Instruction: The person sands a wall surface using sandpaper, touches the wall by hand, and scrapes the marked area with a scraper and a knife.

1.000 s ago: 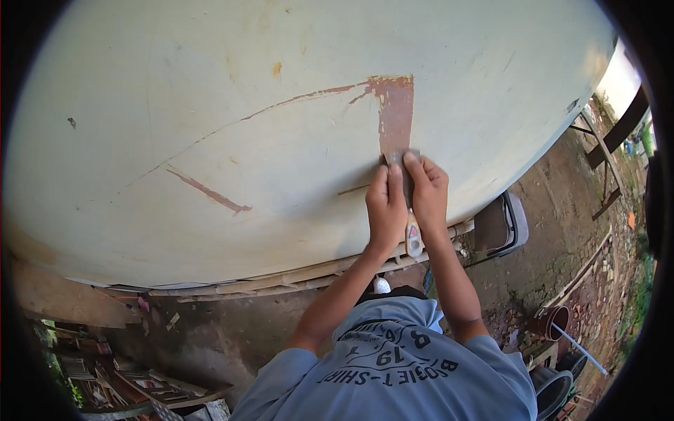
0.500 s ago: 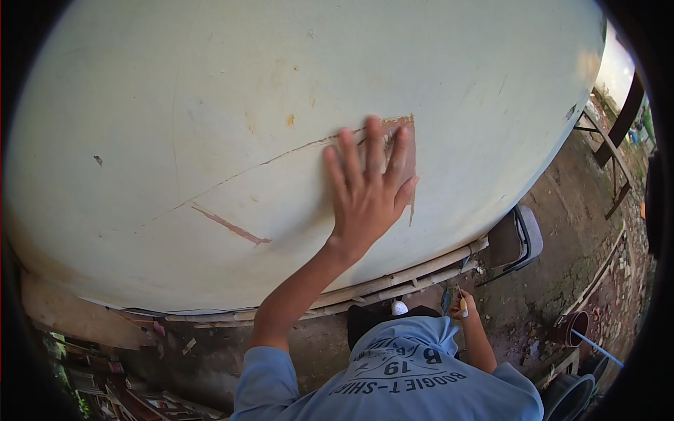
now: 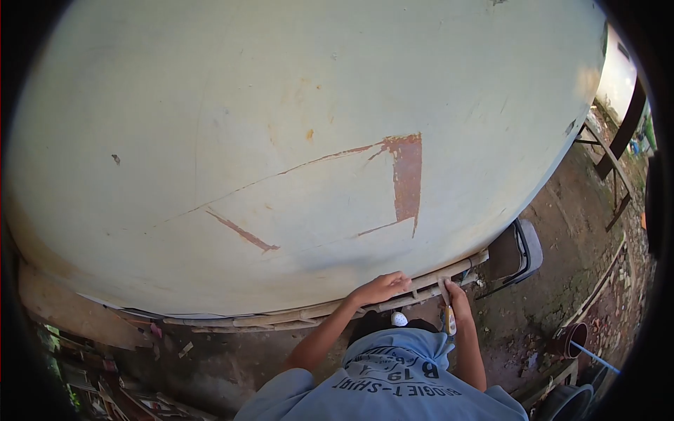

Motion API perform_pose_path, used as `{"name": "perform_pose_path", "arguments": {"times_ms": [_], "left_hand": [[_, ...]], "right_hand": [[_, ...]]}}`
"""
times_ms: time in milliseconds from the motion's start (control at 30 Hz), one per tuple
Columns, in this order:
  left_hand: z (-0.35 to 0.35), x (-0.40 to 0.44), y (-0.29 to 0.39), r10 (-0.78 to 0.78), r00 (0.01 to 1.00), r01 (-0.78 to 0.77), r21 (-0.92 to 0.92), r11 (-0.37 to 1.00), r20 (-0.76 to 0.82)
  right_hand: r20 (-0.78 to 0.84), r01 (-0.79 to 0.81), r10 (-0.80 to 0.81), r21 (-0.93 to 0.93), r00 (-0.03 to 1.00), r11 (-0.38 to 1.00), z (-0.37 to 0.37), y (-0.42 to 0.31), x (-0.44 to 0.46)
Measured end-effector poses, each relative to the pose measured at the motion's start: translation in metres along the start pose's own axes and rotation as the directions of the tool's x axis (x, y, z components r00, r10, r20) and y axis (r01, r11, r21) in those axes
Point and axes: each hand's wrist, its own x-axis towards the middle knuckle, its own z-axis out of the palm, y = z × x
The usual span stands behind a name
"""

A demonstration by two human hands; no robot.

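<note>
In front of me stands a pale painted wall [image 3: 267, 91] with a reddish-brown bare patch [image 3: 407, 179] where paint is gone. Thin cracks and a second bare strip [image 3: 242, 234] run to its left. My left hand [image 3: 382, 288] is low before the wall's bottom edge, fingers curled in, with nothing visible in them. Close by on the right, my right hand [image 3: 459, 302] grips a scraper [image 3: 450, 321] with a yellow and white handle. Its flat blade shows by my fingertips and the handle hangs toward my body.
Bamboo poles [image 3: 316, 312] run along the foot of the wall. A chair [image 3: 519, 247] stands to the right on dirt ground. Farther right are a brown bucket [image 3: 572, 339] with a blue stick and a dark basin [image 3: 567, 403]. Wooden clutter [image 3: 119, 386] lies lower left.
My left hand has come off the bare patch and dropped toward my right hand, its fingers now curled. The right hand has risen slightly, and the scraper is turned in its grip.
</note>
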Motion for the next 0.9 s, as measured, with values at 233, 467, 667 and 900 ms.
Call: {"name": "perform_pose_path", "arguments": {"times_ms": [233, 467, 667, 900], "left_hand": [[0.028, -0.049, 0.010, -0.061, 0.974, -0.049, -0.468, 0.883, -0.216], [0.004, -0.094, 0.025, -0.103, 0.908, -0.169, -0.578, 0.798, -0.407], [-0.014, -0.105, 0.068, 0.185, 0.670, -0.500, -0.252, 0.829, -0.719], [-0.018, -0.095, 0.093, 0.399, 0.733, -0.436, 0.069, 0.897, -0.551]], "right_hand": [[0.411, 0.248, -0.102, -0.318, 0.906, 0.915, 0.097, -0.015, -0.029], [0.465, 0.197, 0.025, -0.423, 0.885, 0.885, 0.136, -0.027, -0.062], [0.438, 0.112, -0.186, 0.190, 0.880, 0.975, 0.150, -0.043, -0.095], [0.196, 0.233, -0.488, 0.691, 0.850, 0.684, 0.201, -0.071, -0.101]]}}
